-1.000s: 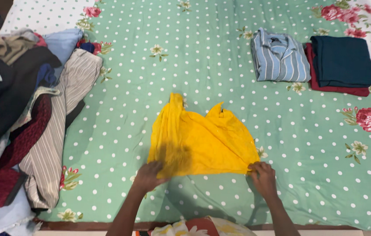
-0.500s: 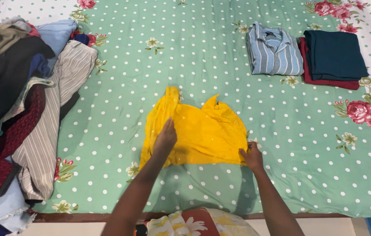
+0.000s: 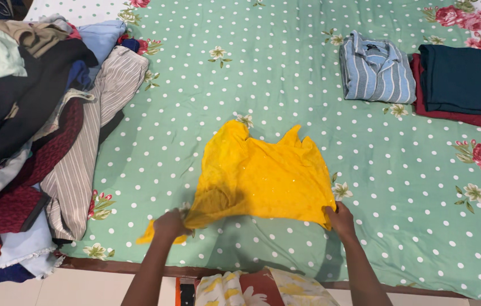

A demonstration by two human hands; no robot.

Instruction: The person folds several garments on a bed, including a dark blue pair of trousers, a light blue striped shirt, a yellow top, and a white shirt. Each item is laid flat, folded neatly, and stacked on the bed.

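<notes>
Right now the yellow top (image 3: 260, 178) lies spread on the green polka-dot bedsheet (image 3: 251, 73), near the front edge of the bed, with its shoulder points toward the far side and its hem toward the person. The left hand (image 3: 169, 225) is closed on the left hem corner, where a bit of yellow cloth trails out to the side and the fabric lifts slightly off the sheet. The right hand (image 3: 341, 220) pinches the right hem corner, fingers curled shut on the edge. Both arms reach in from the bottom of the view, above a floral-printed garment the person wears.

By my reading, this is the folding step for this garment: it is held by the hem at both corners, stretched between the hands, not yet doubled over. A fold from this grip would call for both corners to travel together, kept level, so the hem lands square on the upper part without the loose left tail bunching under.

To the left, a heap of unfolded clothes (image 3: 31, 130) sits on the bed, well apart from the top. At the far right lie a folded blue striped shirt (image 3: 376, 68) and, just beside it, a dark teal garment (image 3: 461, 79) stacked on a maroon one (image 3: 450, 116).
</notes>
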